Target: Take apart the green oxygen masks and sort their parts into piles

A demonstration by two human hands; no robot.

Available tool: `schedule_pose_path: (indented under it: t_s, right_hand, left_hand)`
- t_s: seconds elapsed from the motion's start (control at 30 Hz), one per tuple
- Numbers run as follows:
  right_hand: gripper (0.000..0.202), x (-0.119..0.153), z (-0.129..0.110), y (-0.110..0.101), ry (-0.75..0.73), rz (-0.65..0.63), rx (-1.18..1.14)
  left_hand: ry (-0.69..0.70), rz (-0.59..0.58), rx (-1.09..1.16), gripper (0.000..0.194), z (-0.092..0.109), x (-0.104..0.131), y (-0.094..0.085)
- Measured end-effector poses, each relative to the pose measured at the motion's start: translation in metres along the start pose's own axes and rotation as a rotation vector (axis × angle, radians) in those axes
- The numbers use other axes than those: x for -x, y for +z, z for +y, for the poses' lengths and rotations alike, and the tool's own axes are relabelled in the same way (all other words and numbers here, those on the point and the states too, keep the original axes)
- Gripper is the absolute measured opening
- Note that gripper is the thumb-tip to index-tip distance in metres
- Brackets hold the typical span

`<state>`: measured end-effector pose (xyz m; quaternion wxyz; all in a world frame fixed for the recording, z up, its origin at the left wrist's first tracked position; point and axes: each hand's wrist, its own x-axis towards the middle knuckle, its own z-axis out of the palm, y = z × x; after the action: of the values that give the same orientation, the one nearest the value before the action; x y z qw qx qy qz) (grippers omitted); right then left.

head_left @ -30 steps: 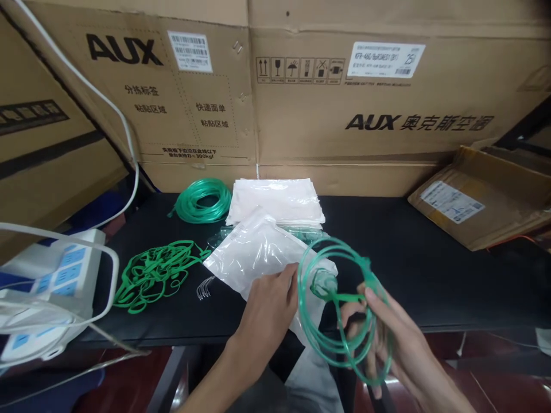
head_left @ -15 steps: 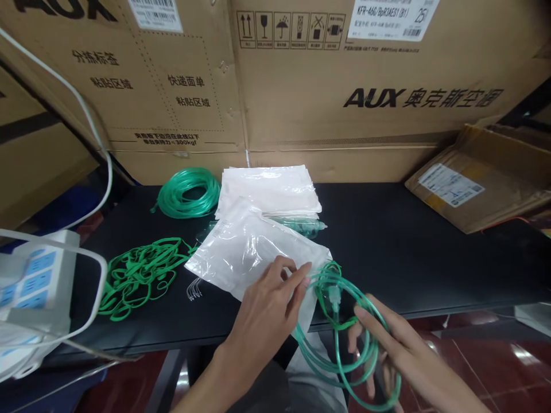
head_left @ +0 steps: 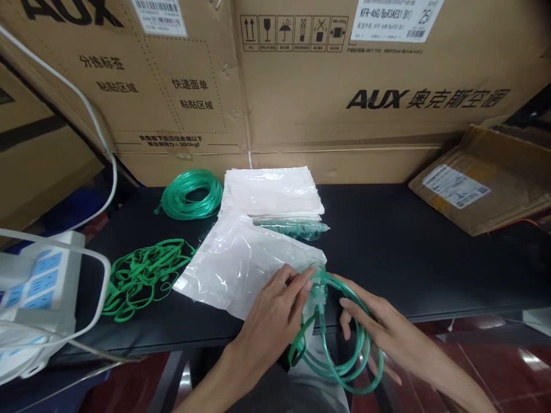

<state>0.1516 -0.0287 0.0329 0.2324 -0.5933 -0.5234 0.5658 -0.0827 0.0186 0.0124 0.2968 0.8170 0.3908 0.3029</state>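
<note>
A white, glossy pouch (head_left: 241,258) lies slanted across the table's front edge. My left hand (head_left: 275,307) is closed in a pinch at its right end, the edge between thumb and fingers. My right hand (head_left: 379,318) curls round looped green tubing (head_left: 344,376). The tubing runs to a clear connector (head_left: 318,295) at the pouch's right end; whatever is beyond it is partly hidden by my left fingers and the pouch. A green strap (head_left: 297,349) dangles below my left fingertips.
Behind the pouch are a stack of white pouches (head_left: 271,192) and clear green plastic parts (head_left: 297,229). Coiled green tubing (head_left: 172,198) and tangled green straps (head_left: 148,269) lie left. A white power strip (head_left: 60,281) stands far left, cartons (head_left: 301,120) at the back, an opened box (head_left: 482,183) right.
My right hand has brought the tubing and connector left, up against the pouch's right end. The green strap now hangs lower left. The pouch has shifted slightly left and down.
</note>
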Motion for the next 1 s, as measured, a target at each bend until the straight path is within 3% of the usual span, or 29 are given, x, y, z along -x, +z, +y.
schedule_pose_path:
  t_s: [0.37, 0.43, 0.57, 0.63, 0.73, 0.8, 0.9, 1.0]
  right_hand:
    - [0.06, -0.028, -0.008, -0.001, 0.023, -0.129, 0.035]
    - [0.059, -0.029, -0.008, 0.001, -0.011, -0.104, 0.097]
    - [0.059, -0.022, -0.002, 0.007, -0.003, -0.056, 0.205]
    - [0.059, -0.019, 0.0, 0.009, 0.019, -0.052, 0.21]
    - [0.055, -0.022, -0.004, 0.01, -0.006, -0.032, 0.177]
    - [0.053, -0.027, -0.01, 0.01, -0.016, -0.011, 0.13]
    - [0.057, -0.029, -0.017, 0.007, -0.01, 0.044, 0.038]
    - [0.07, -0.018, -0.013, 0.004, 0.023, 0.119, -0.214]
  left_hand:
    - [0.293, 0.111, 0.104, 0.045, -0.015, 0.006, 0.008]
    - [0.28, 0.149, 0.114, 0.045, -0.016, 0.008, 0.008]
    - [0.106, 0.292, 0.108, 0.044, -0.015, 0.008, 0.007]
    - [0.151, 0.246, 0.094, 0.045, -0.013, 0.007, 0.006]
    - [0.32, 0.059, 0.042, 0.044, -0.013, 0.006, 0.005]
    - [0.362, -0.015, 0.026, 0.041, -0.013, 0.005, 0.004]
    - [0.318, 0.021, 0.026, 0.039, -0.014, 0.005, 0.004]
    - [0.235, 0.107, 0.002, 0.038, -0.014, 0.006, 0.004]
